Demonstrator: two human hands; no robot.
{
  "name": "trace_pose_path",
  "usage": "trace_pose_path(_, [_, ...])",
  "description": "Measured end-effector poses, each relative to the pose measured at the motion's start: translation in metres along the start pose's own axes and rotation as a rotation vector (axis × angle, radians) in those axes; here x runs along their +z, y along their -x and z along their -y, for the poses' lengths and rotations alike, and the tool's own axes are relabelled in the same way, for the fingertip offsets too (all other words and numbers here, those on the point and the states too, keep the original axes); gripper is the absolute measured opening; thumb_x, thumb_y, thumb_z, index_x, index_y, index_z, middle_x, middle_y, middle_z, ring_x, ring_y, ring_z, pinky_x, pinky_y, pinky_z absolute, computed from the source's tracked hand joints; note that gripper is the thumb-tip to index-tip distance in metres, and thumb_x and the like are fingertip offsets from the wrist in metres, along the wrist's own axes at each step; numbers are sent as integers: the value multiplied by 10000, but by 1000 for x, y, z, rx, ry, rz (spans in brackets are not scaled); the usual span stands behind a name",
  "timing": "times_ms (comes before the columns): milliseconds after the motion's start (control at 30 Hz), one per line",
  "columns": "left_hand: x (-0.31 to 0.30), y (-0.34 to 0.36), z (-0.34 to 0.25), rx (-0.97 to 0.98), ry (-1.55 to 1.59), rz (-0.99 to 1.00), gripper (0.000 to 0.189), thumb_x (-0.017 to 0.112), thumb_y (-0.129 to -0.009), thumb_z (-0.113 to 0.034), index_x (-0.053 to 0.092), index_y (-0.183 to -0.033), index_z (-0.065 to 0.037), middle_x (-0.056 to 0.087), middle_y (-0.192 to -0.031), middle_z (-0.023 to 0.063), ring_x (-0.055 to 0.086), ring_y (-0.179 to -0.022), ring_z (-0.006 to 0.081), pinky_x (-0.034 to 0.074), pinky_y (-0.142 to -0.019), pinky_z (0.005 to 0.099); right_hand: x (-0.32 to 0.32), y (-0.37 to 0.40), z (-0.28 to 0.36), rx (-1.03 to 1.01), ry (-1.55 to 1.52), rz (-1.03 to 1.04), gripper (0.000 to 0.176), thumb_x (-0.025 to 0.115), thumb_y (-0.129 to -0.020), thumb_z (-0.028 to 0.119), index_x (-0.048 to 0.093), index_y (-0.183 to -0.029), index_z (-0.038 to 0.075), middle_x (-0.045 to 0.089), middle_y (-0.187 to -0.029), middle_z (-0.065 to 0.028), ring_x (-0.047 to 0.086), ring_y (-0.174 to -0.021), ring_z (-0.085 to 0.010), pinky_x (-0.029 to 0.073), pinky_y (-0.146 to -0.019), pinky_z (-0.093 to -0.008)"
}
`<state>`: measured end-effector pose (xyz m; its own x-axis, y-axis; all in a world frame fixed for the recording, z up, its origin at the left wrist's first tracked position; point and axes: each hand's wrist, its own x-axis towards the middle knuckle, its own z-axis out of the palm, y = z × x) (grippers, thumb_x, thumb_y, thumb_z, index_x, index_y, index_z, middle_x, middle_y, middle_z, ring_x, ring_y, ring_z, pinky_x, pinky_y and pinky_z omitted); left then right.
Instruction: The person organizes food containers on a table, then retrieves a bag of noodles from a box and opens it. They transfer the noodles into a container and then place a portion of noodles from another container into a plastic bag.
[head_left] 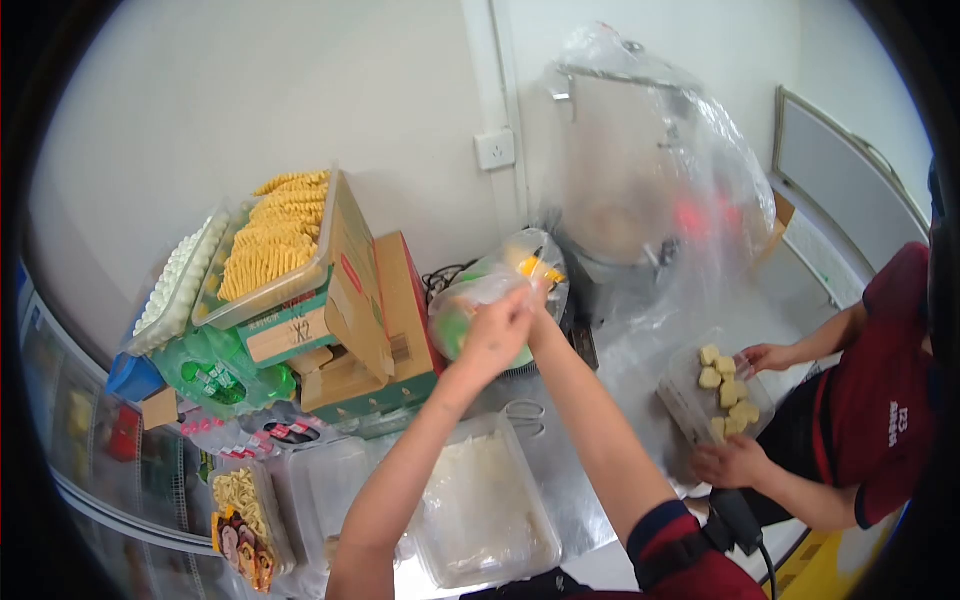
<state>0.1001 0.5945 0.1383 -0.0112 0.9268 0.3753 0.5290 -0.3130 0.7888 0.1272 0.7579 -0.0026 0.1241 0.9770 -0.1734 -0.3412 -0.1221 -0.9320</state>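
Observation:
Both my hands are at a clear plastic bag (478,292) on the metal counter, near the wall. Green and yellow show through its film, but I cannot make out the contents. My left hand (500,325) is closed, its fingers bunched on the bag's gathered top. Close against it, my right hand (541,298) also grips the plastic, its fingers partly hidden and slightly blurred. Below my forearms lies an open clear plastic container (490,500) with pale film or residue inside. Scissors (525,412) rest just beyond its far edge.
At left, cardboard boxes (405,310) carry a tray of yellow wavy sticks (280,235), beside white balls (180,275) and green bottles (215,380). A plastic-covered machine (620,160) stands at the back. On the right, another person's hands hold a container of pale chunks (730,390).

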Motion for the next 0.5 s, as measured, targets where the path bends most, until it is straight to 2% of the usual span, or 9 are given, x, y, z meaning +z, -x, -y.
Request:
trace_pose_path(33, [-9, 4, -11, -12, 0, 22, 306, 460, -811, -83, 516, -1110, -49, 461, -591, -31, 395, -516, 52, 338, -468, 202, 5, 2, 4, 11, 71, -115, 343, 527, -686, -37, 453, -1020, -19, 543, -925, -170, 566, -806, -232, 451, -684, -306])
trace_pose_path(100, [-36, 9, -44, -192, 408, 78, 327, 442, -817, -69, 496, -1138, -98, 440, -575, -10, 393, -514, 38, 314, -461, 182, 9, 3, 16, 26, 215, -345, 343, 524, -694, -18, 452, -1030, -20, 541, -958, -184, 563, -851, -236, 444, -711, -308])
trace_pose_path(133, [-41, 9, -41, -198, 408, 86, 327, 442, -817, -69, 496, -1138, -98, 440, -575, -10, 393, -514, 38, 314, -461, 182, 11, 3, 23, 28, 290, -449, 343, 522, -699, -8, 451, -1034, -20, 541, -975, -190, 562, -874, -238, 441, -724, -308])
trace_pose_path(167, [-46, 11, -35, -216, 440, 52, 354, 441, -820, -63, 459, -1172, -96, 410, -583, -31, 347, -508, 31, 285, -449, 177, 9, 7, 28, 38, 296, -452, 343, 522, -699, -8, 451, -1034, -20, 541, -975, -190, 562, -874, -238, 441, -724, -308])
trace_pose_path(200, [-51, 14, -28, -232, 471, 11, 385, 440, -822, -57, 422, -1205, -95, 381, -591, -53, 302, -502, 23, 257, -437, 171, 9, 10, 34, 90, 372, -222, 328, 514, -710, 27, 460, -1029, -28, 547, -965, -193, 568, -869, -241, 448, -723, -317])
trace_pose_path(333, [-66, 30, 3, -352, 505, -73, 438, 441, -821, -56, 342, -1247, -58, 384, -598, -41, 301, -492, 26, 230, -423, 169, 4, 39, 71, 295, 651, 731, 337, 483, -755, 166, 495, -1007, -57, 573, -927, -202, 592, -851, -256, 476, -717, -350])
trace_pose_path(367, [-67, 37, 4, -363, 511, -84, 438, 441, -821, -56, 342, -1247, -58, 384, -598, -41, 301, -492, 26, 230, -423, 169, -2, 48, 83, 305, 663, 739, 337, 483, -755, 166, 495, -1007, -57, 573, -927, -202, 592, -851, -256, 476, -717, -350])
trace_pose_path(433, [-67, 48, 2, -327, 515, -106, 428, 439, -823, -59, 346, -1241, -50, 382, -592, -40, 298, -482, 27, 226, -416, 170, -20, 66, 114, -54, 1186, 884, 252, 476, -774, 180, 564, -910, -12, 609, -771, -153, 616, -575, -236, 493, -518, -364])
trace_pose_path(500, [-68, 49, 1, -313, 513, -106, 429, 440, -823, -61, 347, -1242, -54, 384, -590, -41, 297, -478, 26, 225, -414, 169, -37, 82, 137, -262, 1235, 769, 243, 467, -773, 194, 597, -812, -7, 611, -669, -114, 609, -530, -221, 496, -531, -337])
